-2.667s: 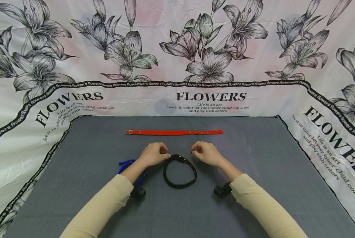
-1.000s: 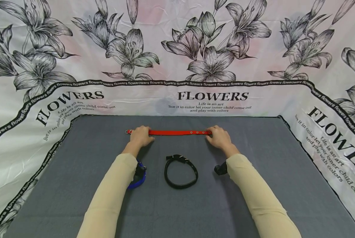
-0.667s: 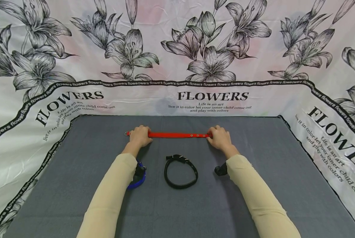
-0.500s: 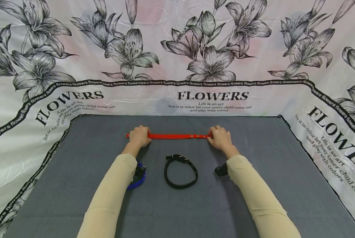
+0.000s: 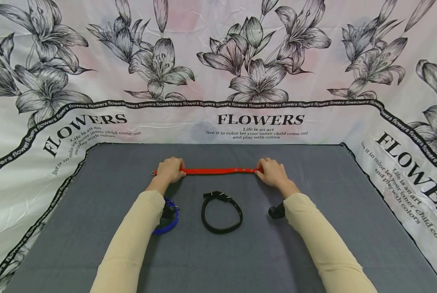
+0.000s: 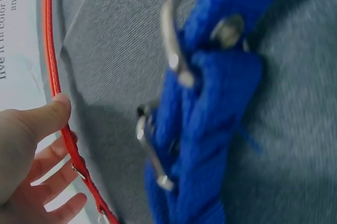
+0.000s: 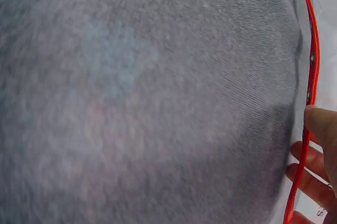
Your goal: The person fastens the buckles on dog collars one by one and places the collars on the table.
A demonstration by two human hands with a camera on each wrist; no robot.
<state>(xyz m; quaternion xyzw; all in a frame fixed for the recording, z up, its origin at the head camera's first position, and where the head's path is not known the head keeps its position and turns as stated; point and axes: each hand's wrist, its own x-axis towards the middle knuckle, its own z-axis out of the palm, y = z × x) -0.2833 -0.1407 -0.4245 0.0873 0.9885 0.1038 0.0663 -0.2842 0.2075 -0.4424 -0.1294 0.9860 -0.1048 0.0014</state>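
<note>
A red collar (image 5: 218,171) with metal eyelets and a buckle is stretched flat between both hands. My left hand (image 5: 170,170) pinches it near the buckle end, thumb against fingers, as the left wrist view shows. Close to the eyelet end, my right hand (image 5: 271,173) pinches the strap. The left wrist view has the metal D-ring and part of the buckle below the fingers. In front of the hands, a black collar (image 5: 221,231) lies fastened in a loop. A blue collar (image 6: 210,103), also looped, sits under the left forearm, partly hidden by sleeve and wrist camera.
Grey cloth (image 5: 218,264) covers the table. A white flower-printed sheet (image 5: 189,122) rises behind it and along both sides. Black wrist cameras, such as the right one (image 5: 276,211), jut inward below the cuffs.
Earlier, my hands were beside the black collar, the left touching its strap end. They then moved to the red collar and gripped it, and have drawn it a little toward me.
</note>
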